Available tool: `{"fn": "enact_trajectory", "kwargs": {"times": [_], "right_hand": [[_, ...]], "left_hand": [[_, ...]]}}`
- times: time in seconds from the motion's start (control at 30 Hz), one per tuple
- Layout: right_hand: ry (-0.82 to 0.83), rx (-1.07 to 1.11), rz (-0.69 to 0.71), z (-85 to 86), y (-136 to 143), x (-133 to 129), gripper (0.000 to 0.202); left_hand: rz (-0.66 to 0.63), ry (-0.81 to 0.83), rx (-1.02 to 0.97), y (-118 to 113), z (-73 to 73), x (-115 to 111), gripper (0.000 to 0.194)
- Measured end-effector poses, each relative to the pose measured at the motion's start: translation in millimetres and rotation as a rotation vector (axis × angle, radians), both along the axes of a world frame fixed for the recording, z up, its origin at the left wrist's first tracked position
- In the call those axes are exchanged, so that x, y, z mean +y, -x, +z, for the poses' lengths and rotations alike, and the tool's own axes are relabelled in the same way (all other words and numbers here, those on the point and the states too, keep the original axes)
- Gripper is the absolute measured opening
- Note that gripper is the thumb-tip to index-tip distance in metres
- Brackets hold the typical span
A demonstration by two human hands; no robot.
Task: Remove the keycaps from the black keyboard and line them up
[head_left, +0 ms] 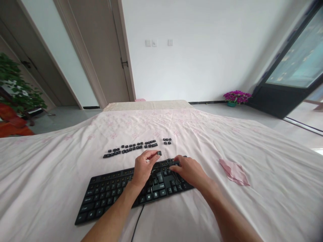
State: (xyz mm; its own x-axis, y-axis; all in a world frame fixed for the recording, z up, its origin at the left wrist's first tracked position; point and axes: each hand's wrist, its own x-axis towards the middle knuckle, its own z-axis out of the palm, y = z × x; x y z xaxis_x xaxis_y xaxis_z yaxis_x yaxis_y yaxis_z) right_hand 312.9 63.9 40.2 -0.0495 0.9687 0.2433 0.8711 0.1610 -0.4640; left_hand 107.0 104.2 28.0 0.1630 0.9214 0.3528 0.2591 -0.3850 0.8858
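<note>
A black keyboard (108, 192) lies at a slant on the cloth, its upper rows partly stripped of keycaps. My left hand (144, 167) is over its middle, pinching a small black keycap (159, 153) between thumb and fingertips. Over the right part of the keyboard, my right hand (189, 169) is closed on a thin wire keycap puller (168, 160), whose fine metal wires show on both sides of the fingers. Beyond the keyboard, loose keycaps (133, 148) lie in two rows, with a smaller group of keycaps (167, 139) to their right.
A pink cloth (236, 173) lies to the right on the pale flowered bedsheet (202, 141). The keyboard cable (137, 222) runs toward me. Farther off are a closed door (101, 50), a white wall (202, 67) and a pot of purple flowers (237, 96).
</note>
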Motion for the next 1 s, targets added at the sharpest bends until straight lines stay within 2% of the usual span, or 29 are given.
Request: {"fn": "enact_trajectory", "kwargs": {"times": [0.07,0.2,0.37,0.57,0.63,0.7,0.8,0.9,1.0], "right_hand": [[-0.077,-0.024,-0.04,16.8,3,-2,0.022],[-0.108,0.15,0.195,40.1,15,0,0.03],[-0.113,0.252,0.373,37.1,30,3,0.027],[-0.075,0.222,0.374,28.4,33,1,0.024],[-0.075,0.238,0.325,21.9,21,13,0.02],[-0.091,0.265,0.222,10.4,2,36,0.016],[-0.064,0.259,0.067,-14.0,-33,78,0.017],[-0.017,0.21,0.058,-38.4,-55,113,0.02],[-0.015,0.169,0.063,-55.4,-62,131,0.022]], "left_hand": [[-0.034,0.02,0.007,0,2.2,-3,0.023],[-0.117,0.098,-0.045,3,7.1,-8,0.018],[-0.244,0.313,-0.185,8,7.5,-10,0.023],[-0.31,0.509,-0.243,14,-2.5,-7,0.037],[-0.274,0.488,-0.175,17,-4.4,-7,0.048],[-0.192,0.381,-0.021,23,-6.0,-8,0.05],[-0.101,0.146,0.235,31,-10.6,-14,0.033],[-0.118,0.004,0.377,35,-17.9,-18,0.024],[-0.157,-0.065,0.447,35,-23.7,-19,0.023]]}}
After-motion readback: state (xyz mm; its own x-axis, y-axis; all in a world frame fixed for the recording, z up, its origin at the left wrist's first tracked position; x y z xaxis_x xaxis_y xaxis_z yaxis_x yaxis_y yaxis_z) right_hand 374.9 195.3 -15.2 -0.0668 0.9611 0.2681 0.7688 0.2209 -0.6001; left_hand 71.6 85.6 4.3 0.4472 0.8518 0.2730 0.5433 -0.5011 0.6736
